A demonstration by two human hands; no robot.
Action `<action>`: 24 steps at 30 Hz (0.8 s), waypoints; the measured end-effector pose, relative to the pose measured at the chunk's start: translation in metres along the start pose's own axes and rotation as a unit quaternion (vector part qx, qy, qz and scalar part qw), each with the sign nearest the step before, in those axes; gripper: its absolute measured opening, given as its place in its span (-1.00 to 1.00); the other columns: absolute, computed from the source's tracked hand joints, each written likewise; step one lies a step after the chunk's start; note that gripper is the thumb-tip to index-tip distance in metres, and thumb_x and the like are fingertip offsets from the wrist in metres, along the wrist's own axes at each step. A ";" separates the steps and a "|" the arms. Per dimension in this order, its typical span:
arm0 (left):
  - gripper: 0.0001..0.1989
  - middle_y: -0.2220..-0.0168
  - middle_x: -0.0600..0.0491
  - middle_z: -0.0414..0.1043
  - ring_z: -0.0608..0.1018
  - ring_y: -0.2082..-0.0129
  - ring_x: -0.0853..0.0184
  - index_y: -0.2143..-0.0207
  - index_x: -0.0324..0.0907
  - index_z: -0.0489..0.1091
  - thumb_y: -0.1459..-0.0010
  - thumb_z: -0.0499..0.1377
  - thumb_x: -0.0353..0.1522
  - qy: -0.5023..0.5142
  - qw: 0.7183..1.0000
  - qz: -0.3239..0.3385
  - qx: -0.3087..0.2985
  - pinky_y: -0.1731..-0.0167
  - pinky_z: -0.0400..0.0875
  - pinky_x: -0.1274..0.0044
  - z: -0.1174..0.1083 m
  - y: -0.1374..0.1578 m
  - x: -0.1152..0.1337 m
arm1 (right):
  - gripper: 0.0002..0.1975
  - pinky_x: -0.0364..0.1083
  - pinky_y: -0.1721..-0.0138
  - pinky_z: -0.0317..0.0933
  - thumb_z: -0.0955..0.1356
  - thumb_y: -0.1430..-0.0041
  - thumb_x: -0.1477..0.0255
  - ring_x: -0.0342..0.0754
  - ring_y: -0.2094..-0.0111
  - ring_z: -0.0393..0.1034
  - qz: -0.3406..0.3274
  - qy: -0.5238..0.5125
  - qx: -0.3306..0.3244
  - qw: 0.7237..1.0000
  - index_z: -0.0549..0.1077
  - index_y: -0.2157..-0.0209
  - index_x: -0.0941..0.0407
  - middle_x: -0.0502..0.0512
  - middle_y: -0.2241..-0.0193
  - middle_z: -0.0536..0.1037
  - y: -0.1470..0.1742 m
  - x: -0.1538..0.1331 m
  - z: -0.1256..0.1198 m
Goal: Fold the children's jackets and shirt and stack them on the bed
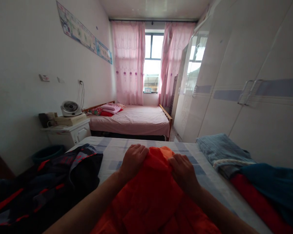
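Note:
A bright orange-red garment [153, 191] spreads over the near bed [107, 146] in front of me; its exact kind does not show. Its far edge is bunched and raised a little between my hands. My left hand [134, 160] is closed on the left side of that edge, fingers curled into the cloth. My right hand [183, 170] grips the right side the same way. A lighter orange patch of the cloth shows between the two hands. The fingertips of both hands are hidden in the fabric.
A dark jacket with red stripes [83, 165] lies on the left. Folded jeans [222, 151], a teal garment [273, 182] and a red garment [256, 198] lie at right. Beyond are a nightstand [81, 131] with a fan [71, 108], a pink bed [141, 118] and wardrobes [234, 71].

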State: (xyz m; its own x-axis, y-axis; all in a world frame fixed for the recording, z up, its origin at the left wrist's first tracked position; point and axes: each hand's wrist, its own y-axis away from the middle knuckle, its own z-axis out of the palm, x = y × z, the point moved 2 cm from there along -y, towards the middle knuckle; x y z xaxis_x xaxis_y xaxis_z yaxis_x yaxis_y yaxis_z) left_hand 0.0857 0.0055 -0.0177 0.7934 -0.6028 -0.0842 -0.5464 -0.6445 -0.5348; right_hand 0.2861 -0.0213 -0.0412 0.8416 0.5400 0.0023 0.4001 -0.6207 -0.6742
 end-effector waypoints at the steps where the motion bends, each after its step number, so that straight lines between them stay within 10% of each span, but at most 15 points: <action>1: -0.80 0.35 -0.06 0.40 0.41 0.29 0.21 0.29 -0.23 0.34 -0.24 -0.07 -0.44 -0.002 1.000 0.010 -0.002 0.22 0.26 0.35 0.001 0.011 0.004 | -0.84 -0.04 0.26 0.07 0.20 -0.10 0.61 -0.03 0.37 0.23 -0.017 0.005 0.001 1.000 0.34 0.45 0.13 0.09 0.44 0.39 0.006 0.003 -0.003; 7: -0.76 0.37 0.09 0.39 0.42 0.38 0.35 0.25 -0.11 0.36 -0.09 0.03 -0.54 0.135 0.979 0.072 -0.136 0.34 0.30 0.53 0.001 0.081 0.016 | -0.69 -0.10 0.22 0.13 0.16 -0.01 0.73 -0.11 0.31 0.32 0.015 -0.119 -0.185 0.975 0.38 0.40 0.07 -0.01 0.36 0.45 0.049 0.011 -0.013; 12: -0.72 0.04 -0.03 0.39 0.43 0.06 0.30 0.07 -0.12 0.38 -0.24 -0.04 -0.38 0.179 0.982 -0.060 -0.002 0.05 0.33 0.45 -0.012 0.049 -0.002 | -0.70 -0.02 -0.05 0.07 0.18 -0.20 0.53 -0.05 -0.05 0.22 0.047 -0.117 -0.071 0.989 0.34 0.06 0.08 0.12 -0.02 0.38 0.010 0.002 -0.024; 17: -0.46 -0.27 -0.07 0.05 0.11 -0.25 0.10 -0.20 -0.09 0.15 -0.21 -0.02 -0.12 0.108 0.980 -0.088 -0.145 -0.18 0.02 0.17 0.039 0.042 -0.015 | -0.49 0.15 -0.21 -0.19 0.22 -0.21 0.31 0.09 -0.28 -0.15 0.017 -0.064 -0.167 0.984 0.15 -0.20 0.02 0.13 -0.27 0.06 0.012 -0.001 0.024; 24: -0.58 -0.18 -0.11 0.22 0.20 -0.21 0.10 -0.07 -0.14 0.32 -0.14 0.07 -0.33 0.068 0.969 -0.148 -0.184 -0.16 0.04 0.14 0.046 0.064 -0.010 | -0.61 -0.03 -0.04 0.11 0.13 -0.28 0.28 -0.02 -0.02 0.31 0.071 -0.105 -0.287 0.950 0.37 -0.03 0.06 0.15 -0.05 0.41 0.021 0.022 0.047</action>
State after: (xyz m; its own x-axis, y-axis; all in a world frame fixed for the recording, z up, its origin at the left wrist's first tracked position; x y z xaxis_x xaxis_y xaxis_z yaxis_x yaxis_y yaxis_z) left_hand 0.0550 -0.0083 -0.0900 0.9011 -0.4063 0.1515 -0.3788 -0.9076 -0.1811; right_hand 0.2956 0.0039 -0.0895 0.8349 0.4925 -0.2458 0.4712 -0.8703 -0.1432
